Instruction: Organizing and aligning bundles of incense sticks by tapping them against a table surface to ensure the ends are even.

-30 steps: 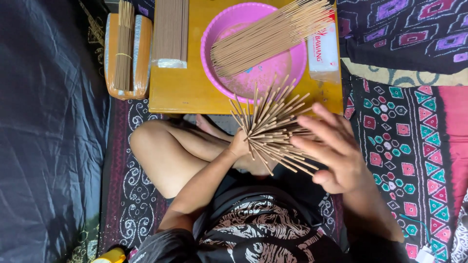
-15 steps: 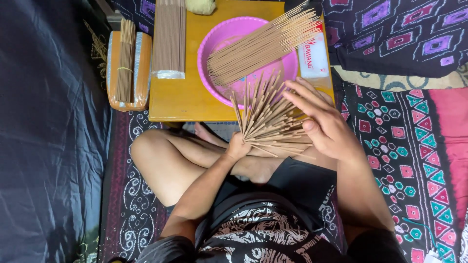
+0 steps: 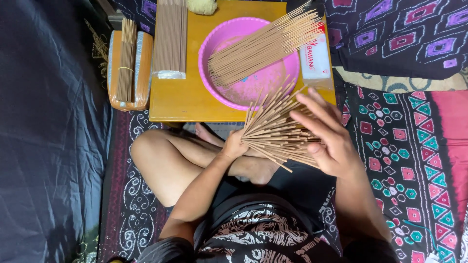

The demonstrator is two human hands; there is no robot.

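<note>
I sit cross-legged behind a low yellow table. My left hand grips a bundle of thin brown incense sticks at one end, and the sticks fan out to the right. My right hand lies flat against the spread ends of the fan, fingers apart. On the table a pink basin carries another loose pile of sticks laid across its rim.
A flat stack of sticks lies on the table's left part, a white packet at its right edge. Left of the table an orange tray holds a tied bundle. Patterned cloth covers the floor; dark fabric lies at left.
The fan of sticks swung up toward the basin and has come back lower and to the right. My right hand followed it, sliding along the stick ends.
</note>
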